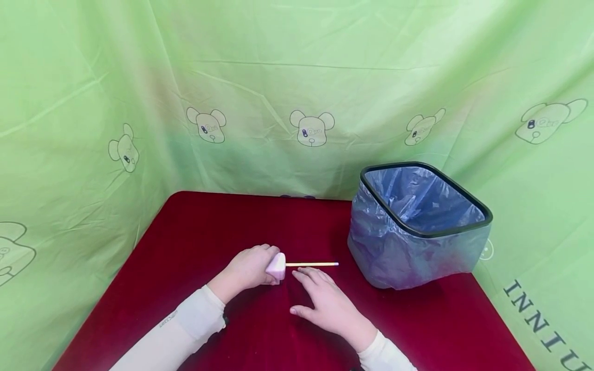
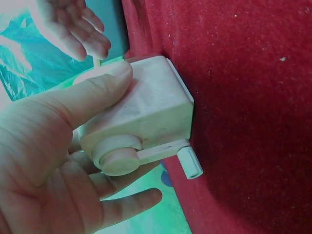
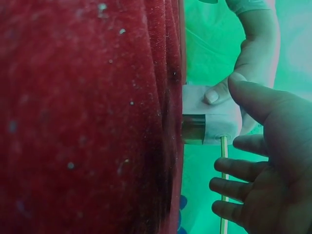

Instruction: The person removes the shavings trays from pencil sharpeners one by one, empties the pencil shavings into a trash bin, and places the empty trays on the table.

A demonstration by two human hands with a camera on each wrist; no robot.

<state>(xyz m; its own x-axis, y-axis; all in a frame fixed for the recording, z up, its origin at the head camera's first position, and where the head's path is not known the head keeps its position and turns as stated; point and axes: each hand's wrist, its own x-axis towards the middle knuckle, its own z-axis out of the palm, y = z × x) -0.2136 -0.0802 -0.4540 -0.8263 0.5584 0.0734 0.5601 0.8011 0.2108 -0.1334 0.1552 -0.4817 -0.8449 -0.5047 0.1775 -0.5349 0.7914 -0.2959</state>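
Observation:
My left hand (image 1: pixel 250 267) grips a pale pink crank pencil sharpener (image 1: pixel 277 268) on the red table, thumb across one side. The crank handle (image 2: pixel 190 163) shows in the left wrist view, with no finger on it. From the opposite end a yellow pencil (image 1: pixel 314 264) sticks out toward the bin; its inserted tip is hidden. Just nearer than the pencil is my right hand (image 1: pixel 330 305), fingers spread and relaxed, holding nothing. In the right wrist view, a see-through shavings compartment (image 3: pixel 193 127) shows on the sharpener, and the right fingers overlap the pencil; contact is unclear.
A bin with a black rim (image 1: pixel 443 236) and a bluish plastic liner (image 1: pixel 394 257) stands at the table's right. The red cloth (image 1: pixel 223 221) covers the tabletop. Green curtains (image 1: pixel 260 165) with bear-head prints hang behind it and at both sides.

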